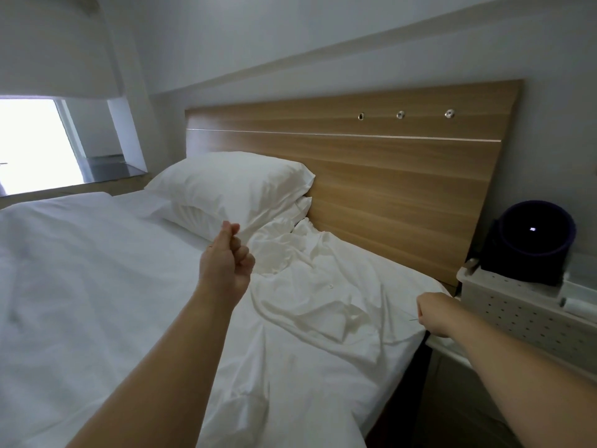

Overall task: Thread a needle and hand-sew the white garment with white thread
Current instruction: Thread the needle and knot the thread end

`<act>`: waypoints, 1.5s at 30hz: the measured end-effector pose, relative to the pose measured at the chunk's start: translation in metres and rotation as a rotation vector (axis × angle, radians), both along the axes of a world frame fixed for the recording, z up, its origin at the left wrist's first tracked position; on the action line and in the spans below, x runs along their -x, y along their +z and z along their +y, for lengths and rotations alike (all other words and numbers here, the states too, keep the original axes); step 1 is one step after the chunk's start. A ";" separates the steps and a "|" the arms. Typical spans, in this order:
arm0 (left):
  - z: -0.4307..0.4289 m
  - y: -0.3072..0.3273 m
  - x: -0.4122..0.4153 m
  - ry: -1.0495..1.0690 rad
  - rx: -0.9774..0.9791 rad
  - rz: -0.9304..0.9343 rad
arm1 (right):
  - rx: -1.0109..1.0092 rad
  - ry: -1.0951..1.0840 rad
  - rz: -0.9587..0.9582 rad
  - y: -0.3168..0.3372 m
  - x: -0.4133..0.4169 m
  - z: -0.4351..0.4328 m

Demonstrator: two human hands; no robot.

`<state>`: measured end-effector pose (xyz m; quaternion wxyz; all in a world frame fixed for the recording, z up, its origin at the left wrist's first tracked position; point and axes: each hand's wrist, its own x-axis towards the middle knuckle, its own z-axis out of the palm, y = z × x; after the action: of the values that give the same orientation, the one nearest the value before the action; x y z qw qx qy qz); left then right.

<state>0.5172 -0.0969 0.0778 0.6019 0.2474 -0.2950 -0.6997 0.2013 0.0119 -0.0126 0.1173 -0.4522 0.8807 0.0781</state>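
The white garment (310, 286) lies crumpled on the bed near the headboard, a small button showing on it. My left hand (227, 258) is raised above the bed left of the garment, its thumb and forefinger pinched together; no thread is visible between them. My right hand (434, 313) hovers at the bed's right edge with its fingers curled, pinching a thin needle (413, 319) whose tip pokes out to the left. The white thread itself is too fine to make out.
A white duvet (80, 286) covers the bed, and two stacked pillows (235, 192) lean on the wooden headboard (387, 176). At the right stands a white perforated box (517, 315) with a dark round container (533, 240) on top. A window is at the left.
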 end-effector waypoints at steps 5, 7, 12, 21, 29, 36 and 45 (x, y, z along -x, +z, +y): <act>-0.010 0.009 -0.002 0.231 -0.091 0.117 | -0.056 -0.168 0.013 0.007 -0.009 0.003; -0.010 0.010 -0.001 0.302 -0.104 0.077 | -0.077 -0.232 0.029 0.012 -0.012 0.005; -0.011 0.009 -0.001 0.388 -0.134 0.041 | -0.084 -0.213 0.119 0.019 -0.010 0.019; -0.017 -0.013 -0.002 0.268 -0.034 -0.753 | -0.099 -0.121 0.114 0.027 -0.018 0.024; 0.017 -0.006 0.043 0.045 0.402 -1.161 | 0.221 0.316 -0.252 0.097 -0.075 0.005; 0.050 -0.015 0.064 -0.510 0.436 -0.680 | 0.640 0.447 -0.759 0.136 -0.117 0.016; 0.043 -0.024 0.036 -0.618 0.227 -0.510 | 0.796 0.300 -0.949 0.124 -0.104 0.007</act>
<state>0.4813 -0.0535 0.0542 0.2944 0.2449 -0.5702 -0.7268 0.3048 0.0187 0.1110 0.3055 -0.5650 0.6217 -0.4482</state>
